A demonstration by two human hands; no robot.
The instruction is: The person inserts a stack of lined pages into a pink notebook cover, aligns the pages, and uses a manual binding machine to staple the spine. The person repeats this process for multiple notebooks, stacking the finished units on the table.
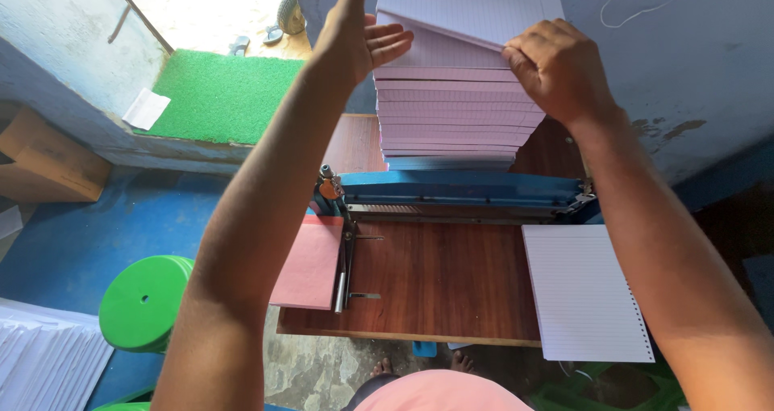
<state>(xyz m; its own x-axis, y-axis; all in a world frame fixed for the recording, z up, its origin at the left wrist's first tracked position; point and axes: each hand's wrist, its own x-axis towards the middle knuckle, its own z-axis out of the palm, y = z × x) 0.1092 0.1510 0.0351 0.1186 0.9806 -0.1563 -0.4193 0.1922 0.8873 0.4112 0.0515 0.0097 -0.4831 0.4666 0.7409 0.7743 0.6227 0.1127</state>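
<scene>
**Two hands on the ruled-paper stack**

Two hands work at the tall stack of ruled paper (pixel 455 105), which stands at the far end of the bench (pixel 439 278), behind the blue punching machine (pixel 459 192). My right hand (pixel 556 68) has its fingers curled narrow over the stack's right edge, pinching the top bundle of sheets (pixel 476 4) so that this portion tilts up and parts from the bundles beneath. My left hand (pixel 359 36) is held flat and wide, fingers (pixel 391 40) extended, at the stack's left side; it grips nothing. Judged from this posture, it serves to steady and square the lifted portion while the right hand takes the load.

The stack sits directly behind the machine, so each bundle lies within reach of both arms.

Count of items in view:
- One punching machine, spanning the bench.
- One loose pile of ruled sheets (pixel 584 290) with a punched right edge, at the bench's near right corner.
- One pink board (pixel 310 262) on the left, against the metal side guide (pixel 345 266).
- One green stool (pixel 145 302) on the floor to the left.
- One white paper heap (pixel 44 359) at lower left.
</scene>
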